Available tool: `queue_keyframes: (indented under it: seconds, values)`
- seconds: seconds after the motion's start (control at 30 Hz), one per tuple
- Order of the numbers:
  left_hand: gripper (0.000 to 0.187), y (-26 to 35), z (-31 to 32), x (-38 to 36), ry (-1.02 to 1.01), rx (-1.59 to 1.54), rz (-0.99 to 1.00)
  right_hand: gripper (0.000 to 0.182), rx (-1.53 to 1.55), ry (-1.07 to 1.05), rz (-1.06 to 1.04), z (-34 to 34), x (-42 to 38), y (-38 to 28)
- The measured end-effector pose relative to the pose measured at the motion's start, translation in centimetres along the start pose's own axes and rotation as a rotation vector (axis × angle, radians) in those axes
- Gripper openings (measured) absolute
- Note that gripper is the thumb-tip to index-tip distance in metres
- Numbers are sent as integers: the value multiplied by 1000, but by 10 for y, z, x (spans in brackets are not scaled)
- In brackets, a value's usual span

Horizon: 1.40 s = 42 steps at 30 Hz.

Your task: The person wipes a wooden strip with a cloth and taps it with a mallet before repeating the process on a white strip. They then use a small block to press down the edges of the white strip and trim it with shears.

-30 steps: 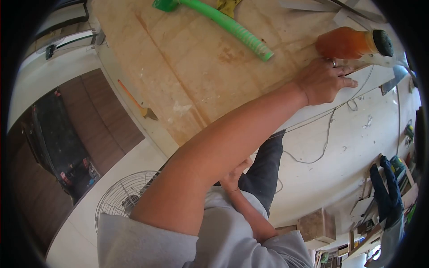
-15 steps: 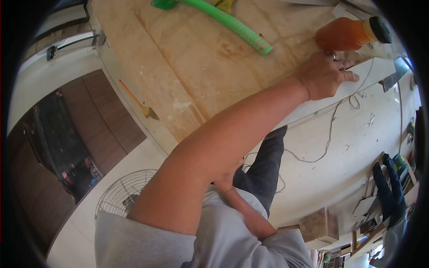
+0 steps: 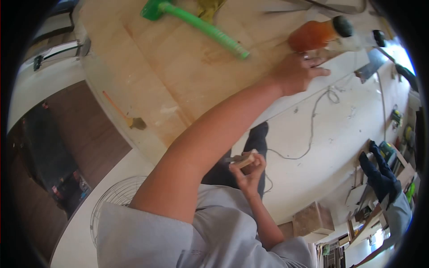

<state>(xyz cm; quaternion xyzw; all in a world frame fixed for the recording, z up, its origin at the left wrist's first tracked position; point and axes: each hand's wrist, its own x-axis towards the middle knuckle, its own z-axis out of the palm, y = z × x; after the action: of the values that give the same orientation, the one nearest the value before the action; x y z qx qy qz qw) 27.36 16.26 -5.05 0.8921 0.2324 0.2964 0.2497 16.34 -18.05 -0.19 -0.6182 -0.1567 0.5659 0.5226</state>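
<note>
My left hand [image 3: 292, 75] lies palm down on a white board [image 3: 342, 67] along the table's edge, a ring on one finger and at least one finger stretched out. Just beyond it is an orange-filled bottle with a black cap [image 3: 310, 36], tipped in view. Low in front of my body, my right hand [image 3: 251, 173] is closed round a small pale wooden piece [image 3: 246, 161]. A thin grey part sticks out beside the piece; I cannot make out what it is.
On the wooden table [image 3: 134, 67] lies a green mallet-like tool [image 3: 201, 24]. A cable [image 3: 313, 134] runs over the pale floor. Near my left side stands a wire fan guard [image 3: 109, 201]. A cardboard-brown box [image 3: 313, 219] and another person's legs [image 3: 380, 172] are at right.
My right hand has come out from behind my left forearm, showing the wooden piece. The view has shifted, so the table items appear further left. My left hand stays on the board.
</note>
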Motion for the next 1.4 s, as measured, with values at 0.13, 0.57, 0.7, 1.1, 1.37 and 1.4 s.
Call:
queue_keyframes:
  seconds: [0.13, 0.57, 0.7, 1.1, 1.37, 1.4]
  values:
    - [49, 3, -4, 4, -48, 41, 27, 78, -100, 579, 39, -106, 36, -41]
    - [75, 61, -52, 23, -317, 99, -165, 79, 154, 902, 164, -267, 54, -73]
    - [80, 96, -53, 7, -350, 292, -320, 98, -27, 779, 155, -265, 87, -83]
    - [82, 98, -94, -17, -354, -322, -578, 91, -33, 623, -206, -277, 196, -290]
    - [76, 160, -160, 21, -340, -809, -922, 69, -332, 14, -318, -299, 426, -418]
    - [74, 173, -164, 27, -320, -761, -957, 70, -390, -27, -301, -286, 446, -432]
